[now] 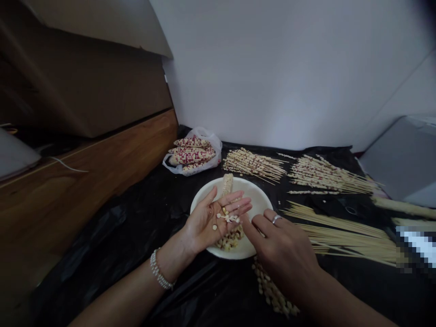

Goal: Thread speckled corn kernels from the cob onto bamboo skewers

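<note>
My left hand [211, 219] is palm up over a white bowl [264, 200], its fingers stretched out flat. Several loose corn kernels [232, 218] lie on that palm and on the fingers. Just to the right, my right hand [277, 231] has its fingers curled, with the fingertips close to those kernels; whatever is between them is hidden. Inside the bowl a pale corn cob [227, 183] leans against the far rim, and more kernels [231, 239] are gathered at the near side. A ring is on my right hand and a beaded bracelet on my left wrist.
Speckled corn cobs [192, 156] sit in a plastic bag behind the bowl. Two piles of kernel-threaded sticks [252, 163] lie to its right. Bare thin sticks [347, 234] are at right. Loose kernels [272, 290] lie in front on black plastic sheeting [136, 218]. A cardboard box [112, 86] stands left.
</note>
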